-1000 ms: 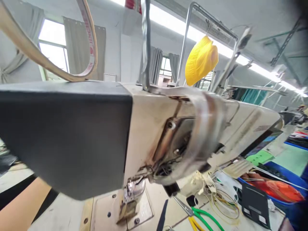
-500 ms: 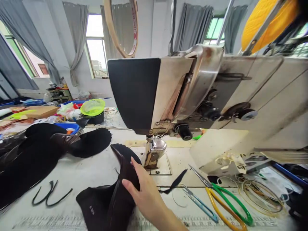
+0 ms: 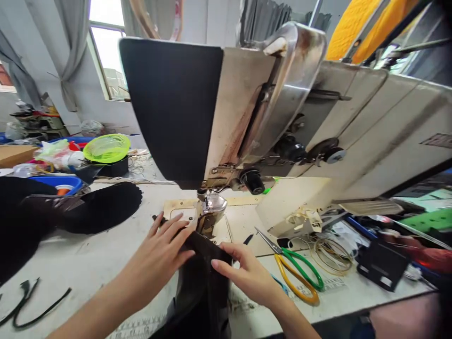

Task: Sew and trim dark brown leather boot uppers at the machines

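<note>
A black boot upper [image 3: 202,282] hangs upright in front of the post [image 3: 208,221] of a sewing machine [image 3: 235,94]. My left hand [image 3: 158,256] grips its upper left part, thumb on the near side and fingers stretched over the far edge. At its right edge, my right hand [image 3: 252,273] pinches the material between thumb and fingers. The fingertips behind the material are partly hidden. The upper's lower end runs out of the picture. Whether its top edge touches the machine's foot, I cannot tell.
Scissors [image 3: 298,270] with green and orange handles lie to the right, near coiled cord [image 3: 332,252]. More black uppers [image 3: 102,207] are at the left, with dark strips [image 3: 42,306] in front. A yellow-green basket [image 3: 107,148] stands behind.
My left hand has come into view and onto the upper. My right hand has shifted to its right edge. The upper has turned and moved in front of the post; the view has shifted.
</note>
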### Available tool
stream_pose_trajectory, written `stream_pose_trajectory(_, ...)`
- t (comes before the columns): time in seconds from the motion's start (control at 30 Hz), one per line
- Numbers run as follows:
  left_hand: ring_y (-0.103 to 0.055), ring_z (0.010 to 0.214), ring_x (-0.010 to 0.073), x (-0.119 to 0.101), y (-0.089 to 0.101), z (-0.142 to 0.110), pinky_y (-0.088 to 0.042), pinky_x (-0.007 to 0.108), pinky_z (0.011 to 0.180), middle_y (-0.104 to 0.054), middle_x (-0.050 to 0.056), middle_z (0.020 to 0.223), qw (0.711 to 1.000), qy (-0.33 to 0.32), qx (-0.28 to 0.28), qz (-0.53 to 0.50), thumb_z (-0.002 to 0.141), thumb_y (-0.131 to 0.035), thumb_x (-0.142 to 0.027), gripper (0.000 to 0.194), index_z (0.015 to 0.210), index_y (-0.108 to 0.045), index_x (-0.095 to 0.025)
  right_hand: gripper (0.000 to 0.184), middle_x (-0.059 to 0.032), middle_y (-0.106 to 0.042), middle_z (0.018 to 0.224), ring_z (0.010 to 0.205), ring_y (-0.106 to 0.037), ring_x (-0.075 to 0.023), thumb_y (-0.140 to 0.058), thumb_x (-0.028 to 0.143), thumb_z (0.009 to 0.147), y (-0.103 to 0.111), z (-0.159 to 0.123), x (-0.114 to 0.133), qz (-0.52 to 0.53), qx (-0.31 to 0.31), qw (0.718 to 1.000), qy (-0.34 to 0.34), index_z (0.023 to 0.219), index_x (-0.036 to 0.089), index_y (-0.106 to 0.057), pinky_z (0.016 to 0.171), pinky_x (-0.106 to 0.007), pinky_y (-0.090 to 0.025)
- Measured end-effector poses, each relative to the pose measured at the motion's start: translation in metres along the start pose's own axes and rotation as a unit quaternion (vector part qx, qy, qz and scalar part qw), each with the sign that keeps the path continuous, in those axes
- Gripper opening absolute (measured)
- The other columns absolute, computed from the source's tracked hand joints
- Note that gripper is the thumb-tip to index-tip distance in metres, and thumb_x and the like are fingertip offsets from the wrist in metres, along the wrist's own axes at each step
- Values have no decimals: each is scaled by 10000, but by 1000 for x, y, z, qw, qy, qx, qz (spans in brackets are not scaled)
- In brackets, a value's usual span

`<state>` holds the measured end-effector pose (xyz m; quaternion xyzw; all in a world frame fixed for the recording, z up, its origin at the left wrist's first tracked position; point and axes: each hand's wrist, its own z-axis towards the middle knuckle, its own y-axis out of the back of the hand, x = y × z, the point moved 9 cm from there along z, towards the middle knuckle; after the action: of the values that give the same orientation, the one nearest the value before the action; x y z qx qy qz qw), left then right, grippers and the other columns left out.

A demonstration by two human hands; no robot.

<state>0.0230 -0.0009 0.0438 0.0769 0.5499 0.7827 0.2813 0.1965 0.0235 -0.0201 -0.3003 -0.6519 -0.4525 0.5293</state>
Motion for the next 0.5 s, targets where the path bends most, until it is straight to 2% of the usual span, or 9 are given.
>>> stream_pose_trajectory(0.03,-571,1237,331,-5,-16,17,-321,600,1149,-660,115,1271,999,-3,28,18,964,-590,-414,426,1338,-571,-213,220,0,-631,783,786,-531,-164,-678,379,851,3,-2,-5,4,-4,1000,-8,833,164,-720,718,-258,-423)
stream_pose_trajectory(0.07,-616,1133,329,-9,-31,30,-388,577,1084,-689,113,1171,998,1,64,24,937,-626,-448,403,1243,-619,-185,253,6,-608,760,761,-512,-155,-703,406,832,5,-3,-10,13,-2,1000,-18,836,154,-717,698,-253,-412)
stream_pose_trajectory(0.13,-648,891,279,-11,-53,45,-495,413,834,-708,71,953,987,24,160,-9,893,-650,-542,385,1011,-662,-176,345,18,-572,736,725,-491,-142,-761,475,769,7,-4,-16,41,22,998,-37,856,144,-715,656,-243,-397)
stream_pose_trajectory(0.2,-579,702,192,-16,-61,51,-403,277,618,-654,4,763,963,29,247,-101,893,-625,-585,398,836,-631,-192,402,35,-524,704,689,-450,-123,-817,510,701,5,-2,-14,85,72,993,-49,828,146,-704,611,-226,-361)
stream_pose_trajectory(0.27,-443,596,120,-20,-56,55,-292,241,529,-521,-44,638,927,26,307,-216,906,-607,-562,416,728,-581,-187,411,54,-452,653,653,-378,-99,-862,498,653,4,3,-4,126,117,984,-47,726,144,-665,575,-210,-300)
stream_pose_trajectory(0.33,-371,594,100,-18,-44,62,-265,237,515,-450,-53,630,899,23,325,-294,922,-591,-519,406,705,-578,-176,429,63,-438,627,643,-357,-86,-905,463,607,7,10,11,155,121,980,-37,661,139,-628,569,-199,-279)
stream_pose_trajectory(0.37,-384,610,101,-15,-37,66,-284,234,528,-470,-49,647,891,24,325,-315,931,-579,-509,394,728,-609,-173,433,61,-481,640,653,-390,-85,-926,438,582,11,14,19,168,106,980,-29,672,138,-628,584,-189,-306)
stream_pose_trajectory(0.43,-491,698,123,-3,-28,74,-376,225,616,-591,-30,745,891,32,307,-333,923,-589,-515,359,845,-698,-182,453,45,-606,726,701,-499,-99,-957,382,548,16,21,35,220,77,972,-12,779,161,-636,634,-180,-386)
stream_pose_trajectory(0.5,-599,876,177,16,-24,80,-455,245,783,-701,-6,941,889,79,278,-356,872,-645,-548,366,1001,-735,-218,508,32,-688,835,748,-585,-121,-957,347,575,19,24,50,277,66,959,8,931,214,-620,669,-196,-459)
